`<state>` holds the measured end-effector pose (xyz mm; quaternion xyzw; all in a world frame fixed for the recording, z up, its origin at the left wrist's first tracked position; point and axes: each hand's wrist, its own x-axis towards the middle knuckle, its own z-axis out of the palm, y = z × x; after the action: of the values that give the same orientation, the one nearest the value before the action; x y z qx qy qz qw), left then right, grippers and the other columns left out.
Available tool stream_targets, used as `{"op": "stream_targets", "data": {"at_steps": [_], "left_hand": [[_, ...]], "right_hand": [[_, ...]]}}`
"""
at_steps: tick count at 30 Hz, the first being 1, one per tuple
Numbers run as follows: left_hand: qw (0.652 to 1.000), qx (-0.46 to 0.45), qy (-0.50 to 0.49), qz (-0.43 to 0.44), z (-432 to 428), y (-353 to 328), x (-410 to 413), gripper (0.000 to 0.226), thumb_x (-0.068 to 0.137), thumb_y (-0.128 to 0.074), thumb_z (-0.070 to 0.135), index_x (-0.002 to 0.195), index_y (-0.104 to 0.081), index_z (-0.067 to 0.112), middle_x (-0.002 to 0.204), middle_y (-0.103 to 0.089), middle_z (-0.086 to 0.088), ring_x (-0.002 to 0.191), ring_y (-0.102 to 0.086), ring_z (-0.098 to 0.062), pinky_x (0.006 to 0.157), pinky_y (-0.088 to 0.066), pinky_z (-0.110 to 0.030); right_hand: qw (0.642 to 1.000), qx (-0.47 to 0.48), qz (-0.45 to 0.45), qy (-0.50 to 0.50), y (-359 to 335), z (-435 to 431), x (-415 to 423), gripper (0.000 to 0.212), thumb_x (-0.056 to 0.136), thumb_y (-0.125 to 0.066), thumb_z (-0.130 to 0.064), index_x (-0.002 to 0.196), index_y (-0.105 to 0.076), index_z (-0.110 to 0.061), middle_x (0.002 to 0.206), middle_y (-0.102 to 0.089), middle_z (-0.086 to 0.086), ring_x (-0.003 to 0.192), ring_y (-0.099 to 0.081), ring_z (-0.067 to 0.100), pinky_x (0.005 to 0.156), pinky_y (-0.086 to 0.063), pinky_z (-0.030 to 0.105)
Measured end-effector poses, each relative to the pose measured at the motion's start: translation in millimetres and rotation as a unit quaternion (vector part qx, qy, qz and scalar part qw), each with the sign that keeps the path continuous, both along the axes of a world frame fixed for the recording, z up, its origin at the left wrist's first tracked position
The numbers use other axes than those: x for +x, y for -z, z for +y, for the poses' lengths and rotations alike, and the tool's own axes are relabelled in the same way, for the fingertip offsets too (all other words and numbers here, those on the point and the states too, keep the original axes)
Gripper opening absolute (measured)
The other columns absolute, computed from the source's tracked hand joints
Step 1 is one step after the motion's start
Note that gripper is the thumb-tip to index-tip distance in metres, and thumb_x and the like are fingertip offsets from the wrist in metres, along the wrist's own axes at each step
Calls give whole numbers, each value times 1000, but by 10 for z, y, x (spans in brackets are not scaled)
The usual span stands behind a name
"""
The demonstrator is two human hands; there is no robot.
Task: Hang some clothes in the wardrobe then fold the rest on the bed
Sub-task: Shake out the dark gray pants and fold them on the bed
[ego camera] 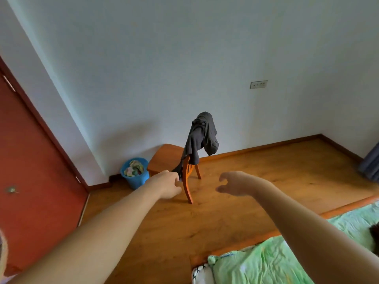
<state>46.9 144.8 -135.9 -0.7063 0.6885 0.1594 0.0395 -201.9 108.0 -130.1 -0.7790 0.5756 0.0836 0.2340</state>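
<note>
A dark grey garment (202, 136) hangs bunched over the backrest of a wooden chair (167, 158) near the far wall. A thin end of the garment trails down the chair's side. My left hand (167, 184) reaches to that trailing end, fingers closed at the cloth beside the chair's back leg. My right hand (235, 184) hovers to the right of the chair, apart from it, fingers curled and apart, holding nothing. The bed (276, 261) with a green sheet lies at the bottom right.
A blue bin (136, 174) with colourful cloth inside stands left of the chair by the wall. A red door (30, 171) fills the left. A dark curtain (371, 165) hangs at the right edge. Wooden floor spreads between chair and bed.
</note>
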Motion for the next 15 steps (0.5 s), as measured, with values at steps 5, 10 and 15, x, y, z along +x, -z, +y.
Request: {"op": "stream_targets", "data": {"at_steps": [5,10,15], "left_hand": [[1000,-6,16,4,-831,78,115,34,93,-58,43,122,-60,25,117,-54,1,84,-63,-15,78,-58,-37],[999,-12,52,2,-1819,254,251,30,91,-58,43,115,-60,25,102,-53,4,80,-59,-15,62,-47,-31],[995,-8,99,8,-2922,507,517,31,91,-56,45,116,-58,28,109,-53,1,84,-60,-17,76,-56,-40]], "right_hand": [[1000,7,4,16,58,-650,76,58,96,-62,-50,145,-48,-23,143,-56,3,126,-56,24,98,-48,35],[998,28,4,64,239,-1330,119,57,96,-63,-49,145,-48,-23,143,-56,4,124,-56,23,92,-48,32],[994,30,19,104,483,-2214,362,59,95,-62,-49,145,-48,-22,144,-55,5,126,-55,24,92,-47,32]]}}
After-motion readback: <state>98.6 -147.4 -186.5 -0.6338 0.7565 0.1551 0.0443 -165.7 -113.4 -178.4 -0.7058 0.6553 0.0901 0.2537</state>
